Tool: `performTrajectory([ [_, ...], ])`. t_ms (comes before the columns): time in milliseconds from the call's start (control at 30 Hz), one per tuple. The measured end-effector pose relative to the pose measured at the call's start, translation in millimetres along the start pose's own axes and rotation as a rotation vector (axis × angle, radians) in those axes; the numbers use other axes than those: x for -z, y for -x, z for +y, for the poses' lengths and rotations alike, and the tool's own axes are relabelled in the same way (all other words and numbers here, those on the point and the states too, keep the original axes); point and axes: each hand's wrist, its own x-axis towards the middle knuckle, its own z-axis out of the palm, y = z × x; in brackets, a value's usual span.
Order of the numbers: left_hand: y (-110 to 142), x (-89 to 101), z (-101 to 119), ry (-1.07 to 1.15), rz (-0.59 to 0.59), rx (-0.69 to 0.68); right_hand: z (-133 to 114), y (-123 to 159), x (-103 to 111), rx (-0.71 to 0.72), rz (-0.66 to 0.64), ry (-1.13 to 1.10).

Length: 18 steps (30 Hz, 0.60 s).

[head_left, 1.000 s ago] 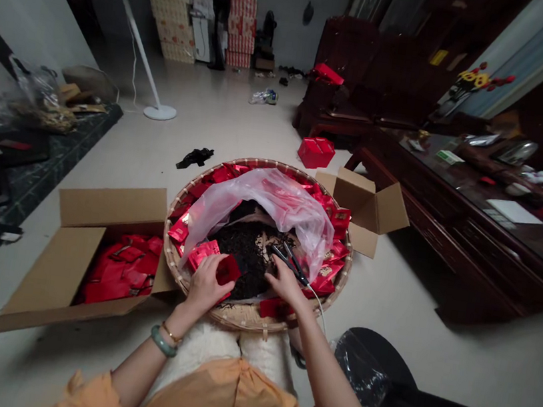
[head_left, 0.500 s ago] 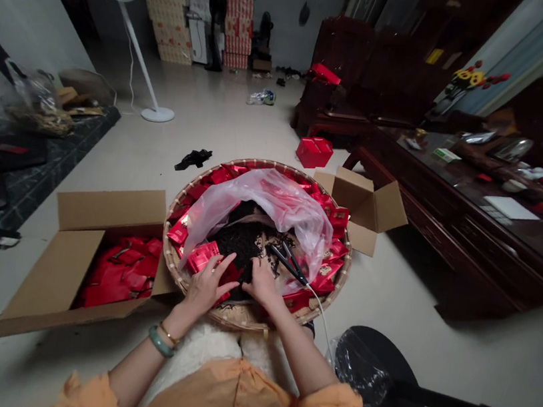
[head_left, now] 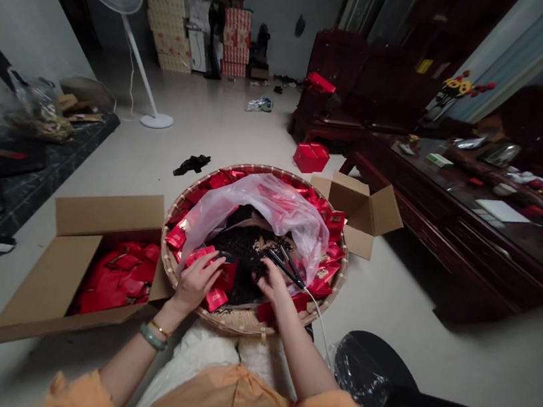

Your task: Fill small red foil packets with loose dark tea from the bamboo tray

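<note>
On my lap rests a round woven bamboo tray (head_left: 235,320). Inside it a clear plastic bag (head_left: 265,192) lies around a heap of dark loose tea leaves (head_left: 245,247). My left hand (head_left: 197,281) grips a small red packet (head_left: 225,276), its dark mouth facing up, over the near left of the heap. Close by on the right, my right hand (head_left: 271,281) has its fingers curled around a pinch of tea leaves. A black hair straightener (head_left: 287,268) with a white cord lies just beyond that hand, jaws apart. Many red packets (head_left: 325,275) line the tray's edge.
An open cardboard box (head_left: 52,274) at left holds red packets (head_left: 120,276). Another open box (head_left: 366,207) stands behind the tray at right, near a red box (head_left: 311,157). A black fan base (head_left: 381,394) is at lower right, a white fan (head_left: 156,121) at far left, a dark wooden table (head_left: 413,203) at right.
My left hand has come up from the heap and now holds a red packet upright. My right hand has shifted slightly right and closed on tea leaves. The view has tilted slightly.
</note>
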Motion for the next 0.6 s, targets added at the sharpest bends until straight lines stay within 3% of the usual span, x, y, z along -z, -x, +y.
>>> performTrajectory([
  [100,-7,1.4,-1,0.02,-0.002,0.048,-9,5,1,-0.119,-0.068,-0.3],
  [200,-14,4.0,-2,0.046,-0.082,0.001,-18,11,-1,-0.26,-0.163,-0.593],
  [367,-20,7.8,-7,0.105,-0.236,-0.085,-30,16,-11,-0.272,-0.213,-0.616],
  [600,-45,6.0,1,0.025,-0.226,-0.09,-73,26,-26,-0.198,-0.255,-0.697],
])
